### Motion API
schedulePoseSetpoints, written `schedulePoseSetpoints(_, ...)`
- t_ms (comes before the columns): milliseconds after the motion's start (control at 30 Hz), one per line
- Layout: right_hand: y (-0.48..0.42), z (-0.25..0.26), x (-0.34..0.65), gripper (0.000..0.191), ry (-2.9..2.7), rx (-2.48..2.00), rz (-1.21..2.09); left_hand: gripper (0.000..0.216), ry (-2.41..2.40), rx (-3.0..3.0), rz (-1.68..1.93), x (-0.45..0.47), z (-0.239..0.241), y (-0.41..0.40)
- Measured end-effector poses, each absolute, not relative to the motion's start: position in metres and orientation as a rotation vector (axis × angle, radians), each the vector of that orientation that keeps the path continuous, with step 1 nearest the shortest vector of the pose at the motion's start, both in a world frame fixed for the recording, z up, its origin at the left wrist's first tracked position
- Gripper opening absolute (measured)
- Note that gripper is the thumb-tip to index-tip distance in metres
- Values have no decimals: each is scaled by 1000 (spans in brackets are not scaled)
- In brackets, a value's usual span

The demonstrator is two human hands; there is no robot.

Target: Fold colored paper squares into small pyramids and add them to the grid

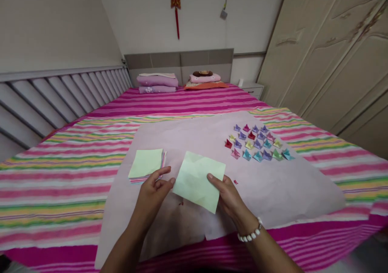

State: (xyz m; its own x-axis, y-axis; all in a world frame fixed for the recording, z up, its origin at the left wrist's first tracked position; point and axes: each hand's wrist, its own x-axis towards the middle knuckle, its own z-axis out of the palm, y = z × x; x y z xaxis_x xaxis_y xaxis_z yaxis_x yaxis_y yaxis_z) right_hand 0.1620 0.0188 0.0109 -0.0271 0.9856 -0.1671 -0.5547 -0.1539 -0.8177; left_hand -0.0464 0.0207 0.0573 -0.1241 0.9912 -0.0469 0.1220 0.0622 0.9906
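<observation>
A single square sheet of pale green paper (198,180) is held tilted above the larger sheet on the bed. My right hand (228,196), with a white bead bracelet at the wrist, pinches its right side, thumb on top and fingers underneath. My left hand (156,188) is at the paper's left edge, thumb tip against or just beside it; whether they touch I cannot tell. Its index finger is stretched out, apart from the thumb. Just beyond that hand lies a stack of square coloured papers (146,163), pale green on top.
Several small folded paper pieces (257,143) in many colours stand in rows at the right. They rest on a large pale sheet (194,133) spread over a striped bedspread (75,159). Tiny red scraps (235,182) lie nearby. Folded bedding (159,83) sits by the headboard.
</observation>
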Motion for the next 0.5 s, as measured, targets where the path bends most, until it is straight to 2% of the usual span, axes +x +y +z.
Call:
schedulePoseSetpoints(233, 11, 12, 170, 35, -826, -956, 1463, 59, 1386, 1152, 1172, -36, 58, 19)
schedulePoseSetpoints(333, 7, 17, 174, 31, -989, -996, 1452, 69, 1302, 1144, 1028, -36, 56, 18)
schedulePoseSetpoints(400, 5, 21, 176, 27, -1139, -988, 1425, 60, 1219, 1135, 884, -36, 54, 17)
schedulePoseSetpoints(500, 3, 28, 180, 15, -1398, -938, 1188, 30, 1119, 1114, 864, -36, 51, 13)
